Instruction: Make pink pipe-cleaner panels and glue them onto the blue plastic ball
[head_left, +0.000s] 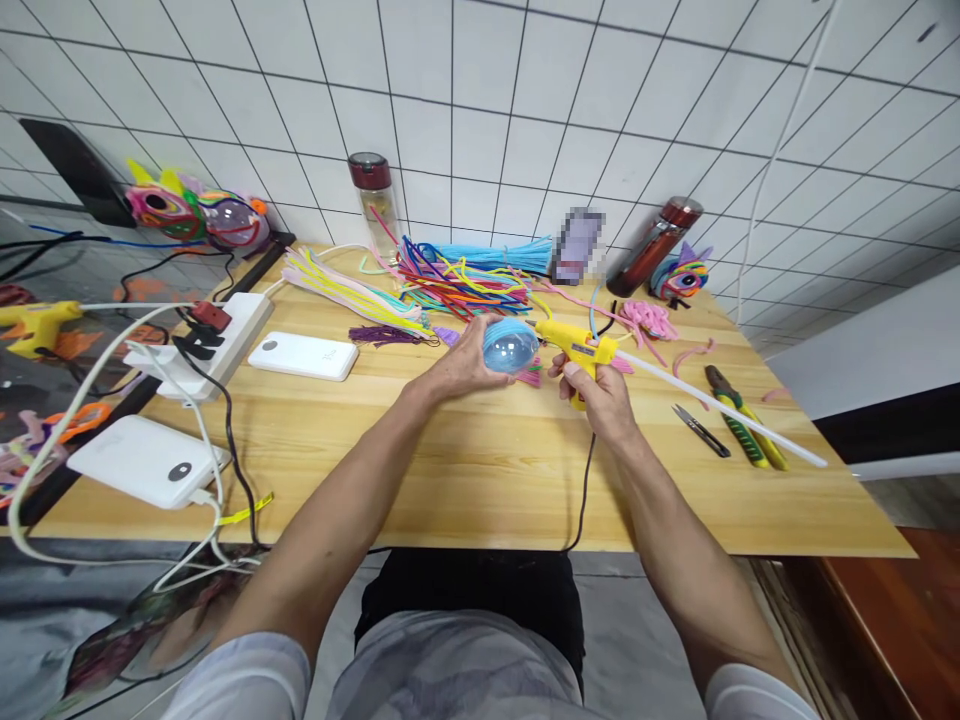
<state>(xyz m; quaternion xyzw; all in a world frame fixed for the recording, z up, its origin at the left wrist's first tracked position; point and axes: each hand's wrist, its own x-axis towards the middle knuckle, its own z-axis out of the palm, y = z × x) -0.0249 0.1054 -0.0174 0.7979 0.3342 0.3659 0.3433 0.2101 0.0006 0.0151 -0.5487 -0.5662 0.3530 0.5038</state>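
Note:
My left hand (pixel 474 362) is wrapped round a clear ball (pixel 511 350) with light blue strands over its upper part. Just to the right, my right hand (pixel 600 395) grips the handle of a yellow glue gun (pixel 574 343), whose nozzle points left at the ball's upper edge. A long white glue stick (pixel 720 405) sticks out of the back of the gun. The gun's black cord hangs down over the table's front edge. Behind the hands lies a pile of colourful pipe cleaners (pixel 465 285).
White power banks (pixel 302 356) and a power strip (pixel 217 340) with cables are at the left. Pliers (pixel 739 420) and small snips (pixel 701 430) lie right. Two bottles (pixel 373 205) and a decorated ball figure (pixel 679 277) stand along the tiled wall.

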